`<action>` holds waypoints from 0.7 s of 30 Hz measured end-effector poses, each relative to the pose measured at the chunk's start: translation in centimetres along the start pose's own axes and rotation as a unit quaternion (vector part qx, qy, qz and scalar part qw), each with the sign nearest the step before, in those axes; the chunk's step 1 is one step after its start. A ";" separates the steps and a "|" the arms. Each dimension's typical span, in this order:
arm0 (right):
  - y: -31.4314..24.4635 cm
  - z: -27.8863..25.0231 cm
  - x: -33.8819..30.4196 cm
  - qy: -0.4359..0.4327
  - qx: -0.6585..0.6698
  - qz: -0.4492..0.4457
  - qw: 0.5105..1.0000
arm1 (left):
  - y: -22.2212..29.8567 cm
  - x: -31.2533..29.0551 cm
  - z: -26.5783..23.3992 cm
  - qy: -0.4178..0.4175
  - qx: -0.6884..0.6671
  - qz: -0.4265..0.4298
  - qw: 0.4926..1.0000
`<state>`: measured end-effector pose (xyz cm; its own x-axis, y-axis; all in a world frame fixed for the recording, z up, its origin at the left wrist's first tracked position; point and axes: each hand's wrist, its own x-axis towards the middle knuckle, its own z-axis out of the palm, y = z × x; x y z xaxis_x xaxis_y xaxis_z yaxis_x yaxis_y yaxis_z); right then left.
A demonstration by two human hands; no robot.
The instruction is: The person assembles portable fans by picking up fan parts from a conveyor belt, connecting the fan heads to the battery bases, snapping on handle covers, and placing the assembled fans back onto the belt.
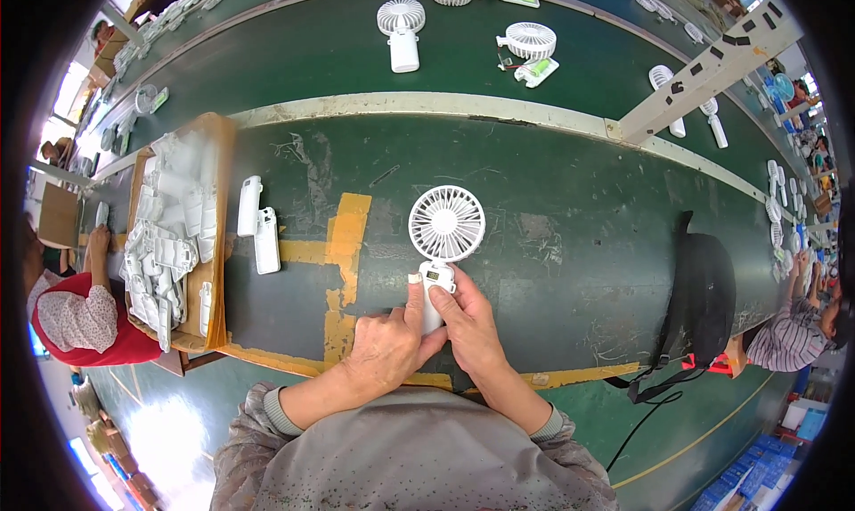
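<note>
Just in front of me, over the near part of the bench, I hold a white handheld fan (446,223) upright, its round grille pointing away from me. My left hand (389,342) grips the fan's handle from the left, the wrapped thumb near its top. From the other side my right hand (470,326) wraps the same handle, thumb lying across its front below a small dark window. The lower handle is partly hidden by my fingers. Left of the fan, two white handle covers (266,241) lie on the green bench beside yellow tape (347,235).
A cardboard box (218,235) heaped with white plastic parts (165,253) stands at the left. Beyond a metal rail (392,105), a belt carries fans (403,39), one opened with a green battery (539,68). A black bag (708,288) lies right. Co-workers sit at both sides.
</note>
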<state>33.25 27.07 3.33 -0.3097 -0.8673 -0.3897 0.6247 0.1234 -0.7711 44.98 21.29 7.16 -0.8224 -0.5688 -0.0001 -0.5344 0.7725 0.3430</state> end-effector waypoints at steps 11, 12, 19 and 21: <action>-0.8 -0.5 0.1 -0.081 0.133 -0.026 0.987 | -2.3 1.0 -0.5 -0.177 -0.526 -0.198 0.808; -1.0 -0.4 0.0 -0.085 0.132 -0.033 0.987 | -2.2 0.9 -0.5 -0.173 -0.529 -0.198 0.807; -1.5 -0.1 -1.0 -0.057 0.119 -0.019 0.991 | -1.8 0.4 -0.2 -0.031 -0.314 -0.014 0.949; -1.5 -0.2 -0.9 -0.050 0.126 -0.018 0.991 | -1.7 0.5 0.0 -0.013 -0.300 0.004 0.954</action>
<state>32.48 27.80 4.76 -0.2701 -0.9140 -0.3029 0.7779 -0.0218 -0.6279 45.51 19.71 6.60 -0.8342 -0.5512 -0.0154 -0.3273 0.4724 0.8184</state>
